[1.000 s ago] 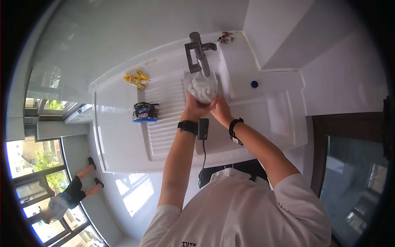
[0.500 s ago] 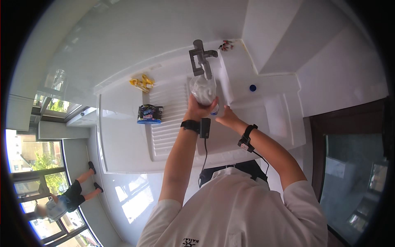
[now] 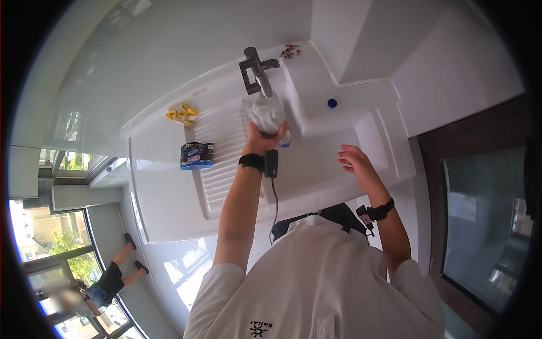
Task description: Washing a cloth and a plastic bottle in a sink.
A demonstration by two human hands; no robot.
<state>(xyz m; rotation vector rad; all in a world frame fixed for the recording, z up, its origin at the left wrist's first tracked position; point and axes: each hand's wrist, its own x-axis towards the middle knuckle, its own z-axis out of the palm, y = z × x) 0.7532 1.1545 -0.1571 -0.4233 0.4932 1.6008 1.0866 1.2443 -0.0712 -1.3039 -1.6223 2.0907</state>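
Beneath the spout of the grey faucet (image 3: 257, 73), my left hand (image 3: 264, 139) is closed around the underside of a rounded, whitish, partly see-through bundle (image 3: 267, 114). Its exact kind is hard to make out. Just beside that hand's fingers, a small white and blue object (image 3: 285, 139) shows, partly hidden; whether the hand touches it I cannot tell. My right hand (image 3: 359, 165) is apart from everything, above the right part of the white sink (image 3: 322, 148), its fingers loosely bent and separated with nothing in them. A blue bottle cap (image 3: 332, 103) lies on the white surface beyond it.
Left of the ribbed washboard (image 3: 217, 164) lie a crumpled yellow item (image 3: 183, 115) and a black and blue packet (image 3: 197, 156). Small red pieces (image 3: 291, 52) sit in the back corner. Another person (image 3: 107, 284) is near the windows on the left. A dark-framed glass panel (image 3: 480, 220) stands right.
My right hand has moved away from beside the left hand, out to the right. My left hand still holds the whitish bundle under the faucet. The whole view has shifted slightly.
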